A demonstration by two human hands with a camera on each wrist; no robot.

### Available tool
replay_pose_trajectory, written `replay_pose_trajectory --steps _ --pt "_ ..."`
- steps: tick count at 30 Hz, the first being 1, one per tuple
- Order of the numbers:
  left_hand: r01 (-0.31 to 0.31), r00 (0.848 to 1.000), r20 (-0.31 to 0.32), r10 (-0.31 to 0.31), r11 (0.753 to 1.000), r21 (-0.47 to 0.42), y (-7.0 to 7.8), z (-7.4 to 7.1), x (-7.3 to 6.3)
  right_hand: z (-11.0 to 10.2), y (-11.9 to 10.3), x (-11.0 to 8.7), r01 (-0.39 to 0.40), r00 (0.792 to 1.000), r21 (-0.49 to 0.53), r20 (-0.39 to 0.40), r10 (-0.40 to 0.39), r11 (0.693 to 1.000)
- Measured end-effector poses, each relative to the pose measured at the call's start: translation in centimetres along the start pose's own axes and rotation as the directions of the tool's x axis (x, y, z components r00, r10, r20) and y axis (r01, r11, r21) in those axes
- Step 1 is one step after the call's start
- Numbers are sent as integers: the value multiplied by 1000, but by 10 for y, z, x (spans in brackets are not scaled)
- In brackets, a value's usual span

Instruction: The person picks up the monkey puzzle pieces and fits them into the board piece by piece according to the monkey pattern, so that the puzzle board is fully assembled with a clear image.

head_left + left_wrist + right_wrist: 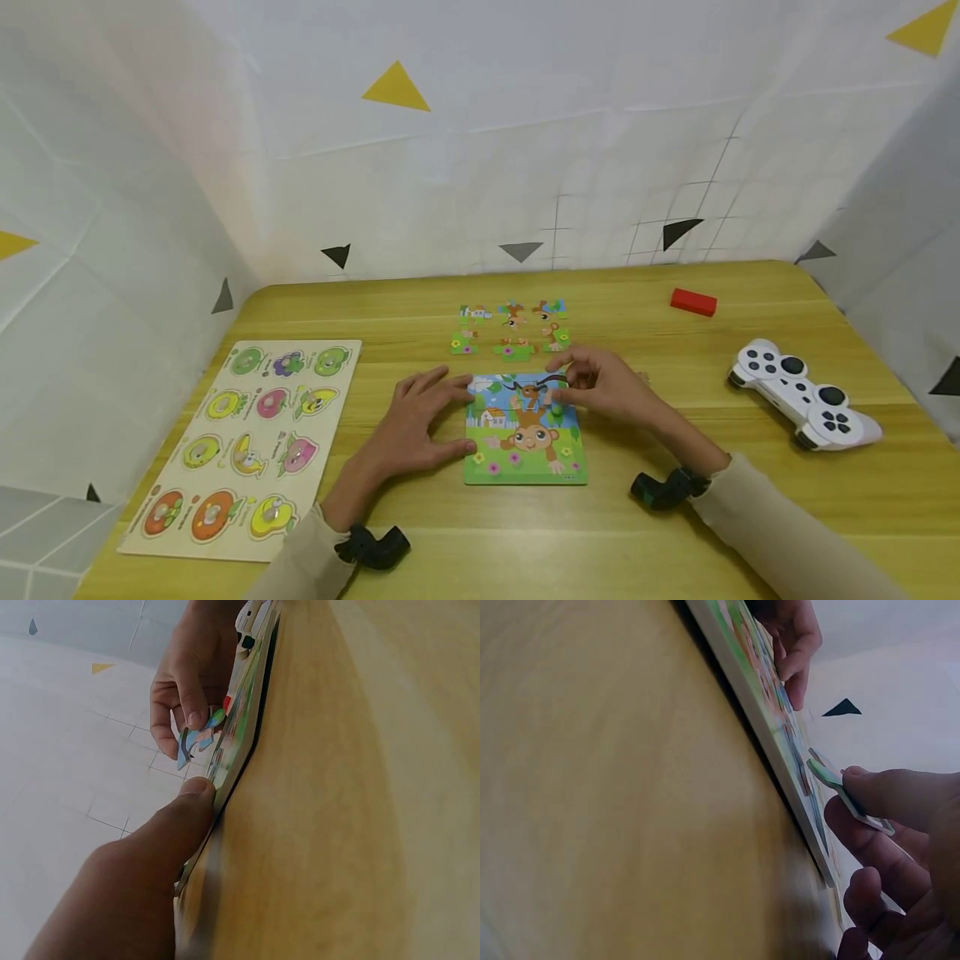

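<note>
Just now, the puzzle board [525, 478] is lying between the 2 hands, and the right hand [603, 385] is pinching 1 puzzle piece [198, 739] between thumb and fingers, over the board's far right part. The left hand [422, 421] is resting loosely spread along the board's left side, its thumb touching the edge and nothing in its grasp. That thumb seems to be giving only a light brace, so a hard push from the right could be sending the board sliding. The held piece is tilting in the pinch; pressing it down at that slant might be jamming its tabs against a neighbour, and a slackening grip might be dropping it crooked. An overlong reach could be scattering the loose pieces [516, 351], apparently 6, that are lying just beyond the board. In the head view, the right fingers are covering much of the held piece and the spot beneath it, while both wrist views are showing the board nearly edge-on, so its fit is defying judgement. Right of the board, a small brownish thing [642, 377] is peeping from behind the right forearm, too hidden for naming.
</note>
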State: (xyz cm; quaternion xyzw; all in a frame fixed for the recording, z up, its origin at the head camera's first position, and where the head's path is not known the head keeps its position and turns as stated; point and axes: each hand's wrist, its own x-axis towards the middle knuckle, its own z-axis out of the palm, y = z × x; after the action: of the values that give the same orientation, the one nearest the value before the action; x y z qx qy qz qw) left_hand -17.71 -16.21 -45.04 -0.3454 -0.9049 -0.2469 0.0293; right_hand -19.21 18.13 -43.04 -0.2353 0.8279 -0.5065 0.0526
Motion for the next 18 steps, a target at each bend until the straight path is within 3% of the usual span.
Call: replay_pose_trajectory --steps 12,18 --pt "13 1000 13 -13 1000 -6 3 -2 0 6 1 -2 -47 999 -19 -22 47 999" --pt "7 1000 10 -7 1000 5 4 -3 1 8 1 -2 -55 998 -87 -35 53 995"
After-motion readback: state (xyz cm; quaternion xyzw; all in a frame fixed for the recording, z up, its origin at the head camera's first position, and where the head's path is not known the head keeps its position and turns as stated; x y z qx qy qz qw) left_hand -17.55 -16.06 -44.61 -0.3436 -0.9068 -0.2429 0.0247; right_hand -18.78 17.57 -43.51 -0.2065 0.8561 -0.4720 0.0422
